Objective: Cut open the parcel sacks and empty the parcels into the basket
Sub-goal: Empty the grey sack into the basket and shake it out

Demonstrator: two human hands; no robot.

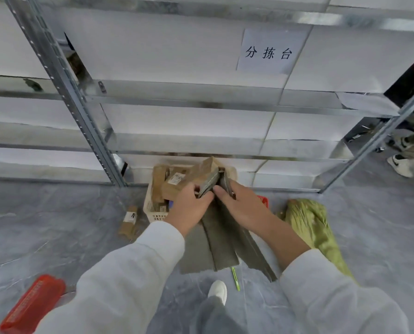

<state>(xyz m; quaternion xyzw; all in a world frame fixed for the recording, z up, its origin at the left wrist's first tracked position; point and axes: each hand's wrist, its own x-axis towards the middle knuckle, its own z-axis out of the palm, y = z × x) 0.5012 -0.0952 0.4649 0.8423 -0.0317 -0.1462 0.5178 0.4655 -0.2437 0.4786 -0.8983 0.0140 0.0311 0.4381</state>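
A grey-green woven sack (221, 242) hangs upside down over a cream plastic basket (150, 208) on the floor. My left hand (189, 206) grips the sack's upper left edge; my right hand (239, 201) grips its upper right edge. The sack hangs flat and limp below my hands. Several brown cardboard parcels (177, 182) with white labels fill the basket. One brown parcel (129, 221) lies on the floor left of the basket. A green-handled cutter (235, 278) lies on the floor below the sack.
A light green sack (314, 227) lies bunched on the floor at right. A red crate (32, 302) sits at lower left, and a red edge (264, 201) shows behind my right hand. Metal shelving (80, 112) stands behind the basket. Another person's shoe (400, 165) is at far right.
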